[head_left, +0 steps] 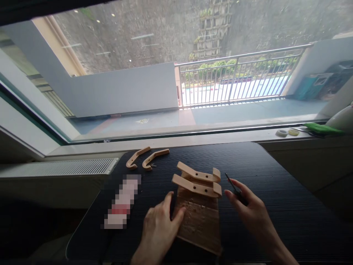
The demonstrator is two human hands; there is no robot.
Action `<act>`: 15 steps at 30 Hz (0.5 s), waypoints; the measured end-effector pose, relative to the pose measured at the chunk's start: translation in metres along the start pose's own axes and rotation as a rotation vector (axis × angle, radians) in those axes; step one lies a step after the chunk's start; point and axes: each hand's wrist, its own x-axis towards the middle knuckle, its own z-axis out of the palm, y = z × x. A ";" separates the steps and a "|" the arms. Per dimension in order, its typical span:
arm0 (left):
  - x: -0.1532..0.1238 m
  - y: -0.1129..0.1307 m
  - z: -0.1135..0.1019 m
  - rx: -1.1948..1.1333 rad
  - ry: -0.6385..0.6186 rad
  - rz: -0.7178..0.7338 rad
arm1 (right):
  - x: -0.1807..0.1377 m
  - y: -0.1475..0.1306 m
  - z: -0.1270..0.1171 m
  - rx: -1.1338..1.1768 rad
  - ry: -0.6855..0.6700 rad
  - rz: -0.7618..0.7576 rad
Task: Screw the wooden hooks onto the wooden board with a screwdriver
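Note:
A brown wooden board (200, 221) lies on the dark table (275, 176) with two light wooden hooks (197, 180) lying across its far end. My left hand (160, 224) rests on the board's left edge, fingers curled against it. My right hand (249, 208) is just right of the board and grips a thin dark tool (234, 187) whose tip points up towards the hooks. Two more wooden hooks (146, 157) lie loose near the table's far left edge.
A blurred pink and white packet (122, 202) lies left of the board. A white radiator grille (57, 167) runs along the left. On the window sill at the right sit tape rolls (286, 132) and a green cloth (322, 129). Behind is a large window.

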 end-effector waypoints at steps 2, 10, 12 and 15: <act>-0.016 -0.004 0.009 -0.091 0.020 -0.013 | 0.002 0.001 0.005 0.105 -0.089 0.016; -0.015 0.009 0.021 -0.233 -0.022 -0.001 | -0.006 0.000 0.026 0.172 -0.196 0.087; -0.008 0.009 0.016 -0.253 -0.010 0.022 | -0.002 0.005 0.022 0.139 -0.182 0.099; 0.009 0.002 0.005 -0.204 0.121 0.027 | 0.000 0.013 0.014 0.126 -0.187 0.131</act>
